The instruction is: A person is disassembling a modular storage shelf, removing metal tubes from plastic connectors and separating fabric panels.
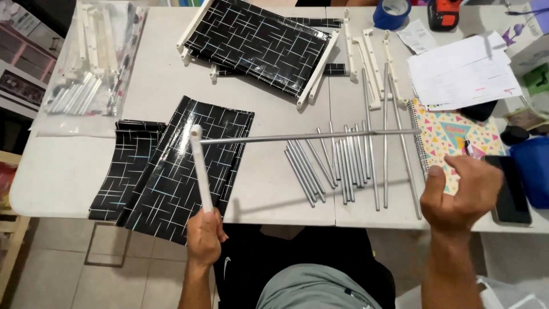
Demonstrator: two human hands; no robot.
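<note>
- White folding tabletop fills the view, above a tiled floor at the near edge, strewn with shelf-kit parts.
- The left hand, near left, is closed in a fist around the lower end of a white plastic bar, held upright and leaning slightly left.
- A long metal rod runs from the bar's top end rightward, level above the table; its left tip meets the bar's top as if seated in a socket there.
- The right hand, near right, is loosely curled with thumb raised, apart from the rod; it appears to hold nothing.
- Judged step: fitting the rod into the bar. The next move would call for a steadying grip on the rod's free end and a straight push.
- Loose metal rods lie under the long one; black patterned sheets lie left, and a framed patterned panel far centre.
- A colourful notebook, papers and a bag of parts sit at the edges.
- Whether the rod is fully seated is hard to tell; the right palm is hidden, and objects at the far right are cut off.
</note>
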